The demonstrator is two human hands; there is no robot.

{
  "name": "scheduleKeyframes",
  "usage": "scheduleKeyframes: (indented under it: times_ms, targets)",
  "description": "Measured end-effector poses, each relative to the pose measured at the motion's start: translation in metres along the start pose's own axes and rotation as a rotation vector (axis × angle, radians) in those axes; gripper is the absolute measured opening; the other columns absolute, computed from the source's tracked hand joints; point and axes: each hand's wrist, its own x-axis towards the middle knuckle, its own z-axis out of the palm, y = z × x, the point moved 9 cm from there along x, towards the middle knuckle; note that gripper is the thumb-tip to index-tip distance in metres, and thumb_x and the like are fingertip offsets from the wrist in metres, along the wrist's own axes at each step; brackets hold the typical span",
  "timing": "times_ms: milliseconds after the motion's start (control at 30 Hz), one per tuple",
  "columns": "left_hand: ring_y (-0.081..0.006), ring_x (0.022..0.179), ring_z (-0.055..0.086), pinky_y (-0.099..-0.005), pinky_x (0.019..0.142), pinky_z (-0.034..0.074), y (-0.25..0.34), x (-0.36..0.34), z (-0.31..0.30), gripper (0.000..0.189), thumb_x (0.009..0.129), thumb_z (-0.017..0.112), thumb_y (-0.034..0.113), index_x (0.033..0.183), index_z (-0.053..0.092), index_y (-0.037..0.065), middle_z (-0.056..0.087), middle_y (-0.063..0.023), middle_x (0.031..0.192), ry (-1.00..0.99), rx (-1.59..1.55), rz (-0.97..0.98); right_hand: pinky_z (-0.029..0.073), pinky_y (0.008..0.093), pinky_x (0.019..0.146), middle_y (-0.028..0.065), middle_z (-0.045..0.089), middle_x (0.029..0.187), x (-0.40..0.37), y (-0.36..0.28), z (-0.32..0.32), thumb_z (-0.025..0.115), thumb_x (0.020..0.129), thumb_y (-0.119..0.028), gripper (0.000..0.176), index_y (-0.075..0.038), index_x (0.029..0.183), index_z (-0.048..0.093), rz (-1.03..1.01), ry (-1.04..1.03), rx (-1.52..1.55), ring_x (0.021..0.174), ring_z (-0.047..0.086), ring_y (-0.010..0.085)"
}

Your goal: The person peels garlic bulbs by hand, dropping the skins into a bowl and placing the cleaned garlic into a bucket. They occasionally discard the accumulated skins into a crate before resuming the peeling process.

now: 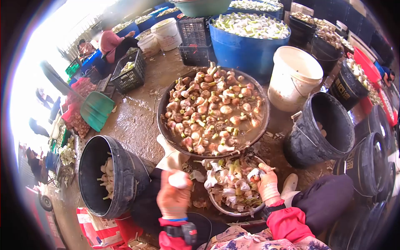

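While the left hand (173,199) closes around a peeled garlic bulb (179,179) beside the black bucket (133,183), the right hand (268,186) pinches a white scrap (253,173) over the peel bowl (227,211). A wet grip could drop the bulb onto the muddy floor (137,121).

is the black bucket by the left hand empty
No, peeled white garlic bulbs lie inside the black bucket beside the left hand.
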Motion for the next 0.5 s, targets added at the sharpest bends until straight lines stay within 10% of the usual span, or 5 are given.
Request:
scheduleKeyframes:
  times_ms: [167, 300, 367, 433, 500]
  targets:
    - [-0.0343, 0.12, 0.047, -0.0449, 0.103, 0.042, 0.148, 0.024, -0.033, 0.062, 0.089, 0.055, 0.045, 0.123, 0.045, -0.006, 0.047, -0.0249, 0.129, 0.077, -0.289, 0.563, 0.049, 0.0309, 0.042, 0.0056, 0.057, 0.064, 0.01, 0.025, 0.003, 0.06, 0.083, -0.016, 0.01, -0.008, 0.078, 0.057, -0.043, -0.025, -0.125, 0.044, 0.051, 0.0175]
    - [-0.0214, 0.086, 0.057, -0.0327, 0.074, 0.05, 0.052, 0.08, -0.011, 0.045, 0.092, 0.05, 0.044, 0.102, 0.055, 0.001, 0.059, -0.0121, 0.094, -0.035, -0.028, 0.156, 0.05, 0.0289, 0.046, 0.0066, 0.06, 0.069, 0.023, 0.031, -0.004, 0.056, 0.084, -0.01, 0.007, -0.006, 0.084, 0.061, -0.091, -0.06, -0.234, 0.052, 0.057, 0.0193]
    - [-0.0178, 0.057, 0.053, -0.0275, 0.057, 0.045, -0.034, 0.097, -0.076, 0.018, 0.091, 0.05, 0.023, 0.089, 0.056, 0.006, 0.058, -0.0073, 0.075, 0.2, 0.744, -0.078, 0.049, 0.0282, 0.045, 0.0077, 0.061, 0.073, 0.019, 0.025, -0.006, 0.053, 0.086, -0.005, 0.012, -0.005, 0.09, 0.064, -0.215, -0.034, -0.389, 0.055, 0.059, 0.0187]
    - [-0.0152, 0.054, 0.055, -0.0282, 0.05, 0.044, -0.107, 0.106, -0.149, 0.02, 0.088, 0.055, 0.022, 0.093, 0.061, 0.004, 0.057, -0.0043, 0.063, 0.401, 0.661, -0.378, 0.048, 0.0279, 0.045, 0.0083, 0.062, 0.075, 0.02, 0.027, -0.003, 0.052, 0.086, -0.003, 0.012, -0.004, 0.089, 0.064, -0.118, -0.062, -0.307, 0.056, 0.059, 0.0184]
    - [-0.0238, 0.082, 0.063, -0.0316, 0.073, 0.051, -0.143, 0.137, -0.232, 0.022, 0.088, 0.053, 0.022, 0.105, 0.062, 0.012, 0.067, -0.007, 0.095, 0.3, 1.559, -0.52, 0.053, 0.0285, 0.052, 0.0094, 0.062, 0.086, 0.019, 0.024, -0.002, 0.051, 0.08, 0.012, 0.021, -0.001, 0.093, 0.063, -0.067, -0.076, -0.315, 0.062, 0.06, 0.0184]
